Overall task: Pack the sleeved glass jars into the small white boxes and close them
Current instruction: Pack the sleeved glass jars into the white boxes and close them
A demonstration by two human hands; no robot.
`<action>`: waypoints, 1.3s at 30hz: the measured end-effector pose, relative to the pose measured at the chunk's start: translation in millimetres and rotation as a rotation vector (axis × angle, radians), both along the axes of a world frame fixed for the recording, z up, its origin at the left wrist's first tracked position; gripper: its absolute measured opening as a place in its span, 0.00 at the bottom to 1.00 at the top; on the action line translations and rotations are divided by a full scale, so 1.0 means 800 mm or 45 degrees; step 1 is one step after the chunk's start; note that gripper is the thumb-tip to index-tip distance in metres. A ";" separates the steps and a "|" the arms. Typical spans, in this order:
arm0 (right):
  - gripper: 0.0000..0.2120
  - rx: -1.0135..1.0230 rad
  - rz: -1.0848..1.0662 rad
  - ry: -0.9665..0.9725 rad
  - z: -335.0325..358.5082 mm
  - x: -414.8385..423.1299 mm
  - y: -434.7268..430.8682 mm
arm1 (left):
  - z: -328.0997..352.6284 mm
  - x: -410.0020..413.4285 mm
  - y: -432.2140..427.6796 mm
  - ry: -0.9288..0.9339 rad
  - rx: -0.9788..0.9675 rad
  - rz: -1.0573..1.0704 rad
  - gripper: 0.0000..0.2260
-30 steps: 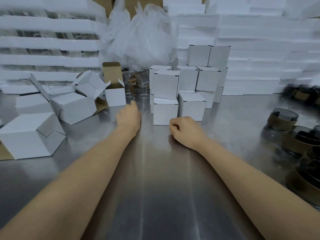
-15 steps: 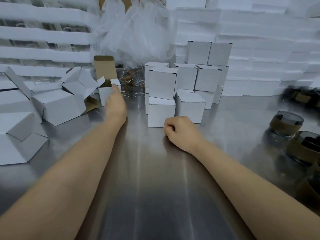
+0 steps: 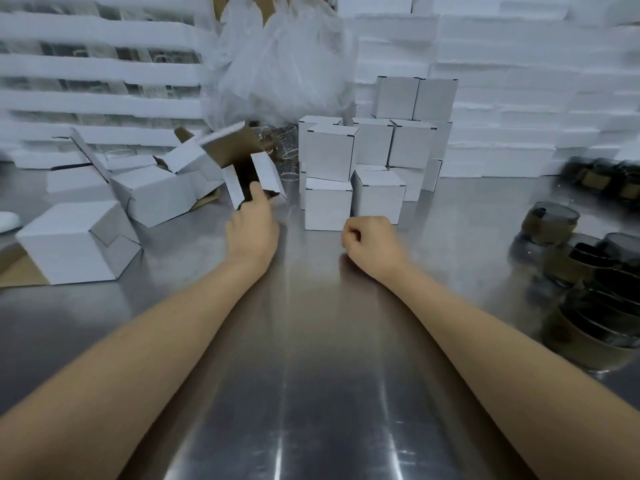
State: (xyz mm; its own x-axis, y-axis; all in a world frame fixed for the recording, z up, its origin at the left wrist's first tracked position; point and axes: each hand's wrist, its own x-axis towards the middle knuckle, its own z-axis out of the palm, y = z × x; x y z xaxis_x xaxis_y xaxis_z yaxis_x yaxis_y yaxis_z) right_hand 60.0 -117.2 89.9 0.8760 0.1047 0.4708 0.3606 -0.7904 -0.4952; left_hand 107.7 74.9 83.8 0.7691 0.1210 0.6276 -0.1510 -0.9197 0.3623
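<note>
While pinching the lower rim of a small open white cardboard box (image 3: 265,174) at centre left of the frame, holds it tilted, dark mouth toward the camera, brown-lined lid flap raised at the back. Grasped by the left hand (image 3: 252,233), one digit laid up across the mouth, remaining fingers hidden behind the hand. Blurred; contact with the surface below cannot be told.

Rests the right hand (image 3: 372,244) as a clenched fist, grasping nothing, on the brushed steel table (image 3: 311,375) at frame centre, just in front of the stack of closed small white cardboard boxes (image 3: 329,154).

Standing at the right edge of the frame, well apart from both hands: dark glass jars in brown cardboard sleeves (image 3: 550,230).

Lying at the left: further open white cardboard boxes (image 3: 69,240), flaps loose. Just behind the held box: clear glass jars (image 3: 289,143). Filling the upper frame: stacked white foam sheets (image 3: 502,98) and a crumpled clear plastic bag (image 3: 277,64).
</note>
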 end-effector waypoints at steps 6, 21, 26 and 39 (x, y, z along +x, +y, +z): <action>0.12 0.204 0.230 -0.037 0.001 -0.019 -0.005 | 0.014 -0.043 -0.025 -0.288 0.150 -0.156 0.08; 0.43 0.525 0.251 -0.408 0.002 -0.008 -0.009 | 0.039 -0.079 -0.053 -0.952 0.566 -0.561 0.05; 0.38 0.416 0.277 -0.502 0.009 -0.013 -0.011 | 0.029 -0.083 -0.063 -0.882 0.359 -0.751 0.07; 0.43 0.509 0.180 -0.176 0.016 -0.019 -0.029 | 0.031 -0.082 -0.052 -0.496 -0.117 -0.643 0.24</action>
